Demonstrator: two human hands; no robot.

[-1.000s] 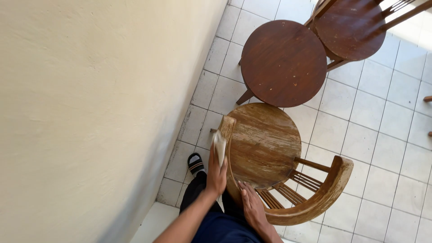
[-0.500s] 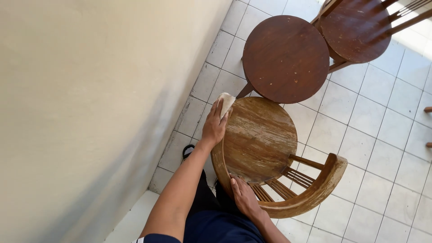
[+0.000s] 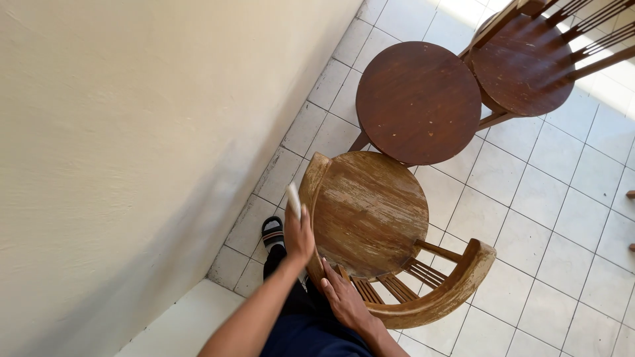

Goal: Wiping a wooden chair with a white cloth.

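a small pale pad (image 3: 293,200), seemingly a folded piece of abrasive paper or cloth, is being pressed against the outer left edge of a worn round-seated wooden chair (image 3: 370,211) as a person works over it from above. the left hand (image 3: 299,237) is grasping the pad, its grip clenched around the lower end so that only the top of the pad is showing above the fingers. the right hand (image 3: 344,299) is lying flat and released, palm down, on the near edge of the seat where the spindles of the curved backrest (image 3: 443,297) are beginning, apparently steadying the chair.

the step in hand looks to be rubbing down the seat's rim; judging by the pale, scuffed streaks running across the seat, the finish is already coming away in places while darker patches are remaining. the next move would seem to be calling for a firm hold and even pressure along the curved edge, with the chair braced so it is not sliding on the tiles.

beyond the far edge of the seat, a dark round side table (image 3: 418,102) is standing just beside it, with a second, darker chair (image 3: 526,63) touching or nearly touching that. everything is sitting on a white tiled floor (image 3: 562,231) beside a cream wall (image 3: 132,132); a sandalled foot (image 3: 272,233) is showing below the left hand.
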